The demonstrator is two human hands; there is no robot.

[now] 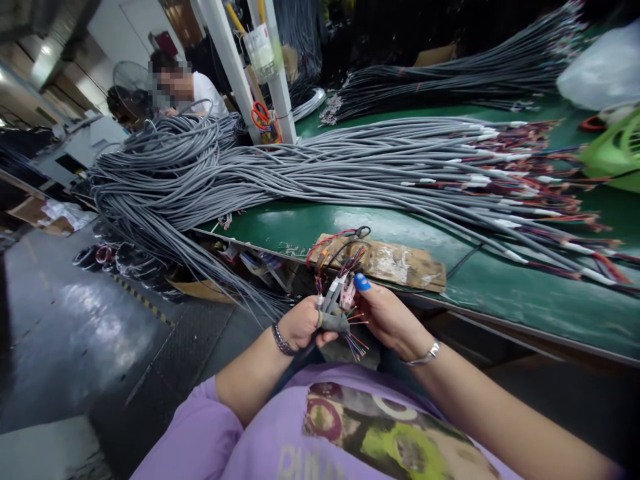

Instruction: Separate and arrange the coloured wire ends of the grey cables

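My left hand (301,325) is closed around the end of a grey cable (334,323), whose thin coloured wires (356,343) fan out from the cut sheath. My right hand (384,313), thumb with a blue-painted nail, pinches a small white connector (347,294) on those wires. Red and black wire loops (334,248) rise above both hands. Both hands are held over my lap, just in front of the green bench's edge.
A big pile of grey cables (320,167) with stripped coloured ends lies across the green bench (525,293). A worn cardboard piece (400,263) sits at the edge. A green basket (615,153) stands right. Another person (200,87) sits far left behind white posts (280,93).
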